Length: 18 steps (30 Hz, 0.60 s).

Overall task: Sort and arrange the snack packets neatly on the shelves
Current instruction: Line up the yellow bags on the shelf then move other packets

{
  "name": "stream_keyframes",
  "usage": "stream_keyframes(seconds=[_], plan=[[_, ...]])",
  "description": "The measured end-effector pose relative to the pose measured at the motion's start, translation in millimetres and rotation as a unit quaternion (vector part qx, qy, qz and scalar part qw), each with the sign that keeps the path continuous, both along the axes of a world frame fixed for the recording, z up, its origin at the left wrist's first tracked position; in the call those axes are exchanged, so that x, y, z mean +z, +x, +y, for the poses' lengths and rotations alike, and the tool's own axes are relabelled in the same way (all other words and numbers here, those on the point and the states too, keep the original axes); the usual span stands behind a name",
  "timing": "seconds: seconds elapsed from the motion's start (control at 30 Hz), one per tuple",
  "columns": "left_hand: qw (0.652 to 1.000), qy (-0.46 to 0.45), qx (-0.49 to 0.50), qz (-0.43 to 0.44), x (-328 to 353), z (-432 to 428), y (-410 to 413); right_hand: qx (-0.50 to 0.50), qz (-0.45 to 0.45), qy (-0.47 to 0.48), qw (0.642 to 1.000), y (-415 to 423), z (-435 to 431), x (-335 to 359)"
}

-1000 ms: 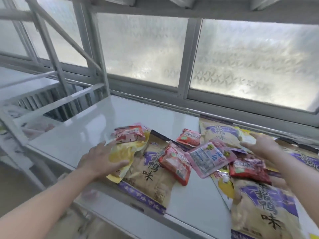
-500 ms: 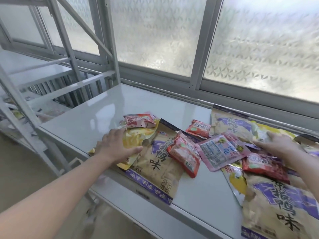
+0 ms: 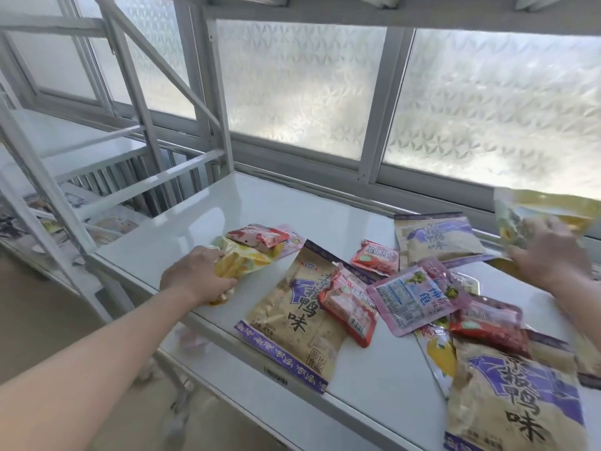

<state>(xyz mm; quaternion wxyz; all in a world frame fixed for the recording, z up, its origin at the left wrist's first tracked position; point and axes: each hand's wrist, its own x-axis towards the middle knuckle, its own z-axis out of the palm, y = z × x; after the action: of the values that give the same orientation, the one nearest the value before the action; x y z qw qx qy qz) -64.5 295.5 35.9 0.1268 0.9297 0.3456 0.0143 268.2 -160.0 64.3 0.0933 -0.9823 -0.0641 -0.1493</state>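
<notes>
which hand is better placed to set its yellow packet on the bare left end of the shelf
Left, likely. The left hand grips a yellow packet right beside that bare stretch of shelf; the right hand holds a lifted packet at the far right, across the pile.

Snack packets (image 3: 383,294) lie scattered on the shelf (image 3: 208,219) before the window (image 3: 325,99).

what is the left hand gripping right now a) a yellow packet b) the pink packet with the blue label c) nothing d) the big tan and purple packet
a: the left hand grips the near end of the yellow packet, with a small red packet lying on its far end; the right hand holds a different, raised packet.
</notes>
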Motion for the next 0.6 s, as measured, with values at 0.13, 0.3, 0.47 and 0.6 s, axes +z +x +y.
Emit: stream_keyframes(seconds=[0.13,0.3,0.47,0.6], plan=[[0.995,-0.009,0.023,0.094,31,12,-22,0.017,-0.049,0.011,0.999,-2,1,29],[0.993,-0.035,0.032,0.111,59,19,-51,0.014,-0.059,0.032,0.998,-20,6,62],[0.996,-0.053,0.037,0.058,79,7,-100,0.143,0.013,0.062,0.988,-111,71,78],[0.995,-0.065,0.075,-0.01,92,5,-156,0.28,0.099,0.097,0.95,-211,173,64]])
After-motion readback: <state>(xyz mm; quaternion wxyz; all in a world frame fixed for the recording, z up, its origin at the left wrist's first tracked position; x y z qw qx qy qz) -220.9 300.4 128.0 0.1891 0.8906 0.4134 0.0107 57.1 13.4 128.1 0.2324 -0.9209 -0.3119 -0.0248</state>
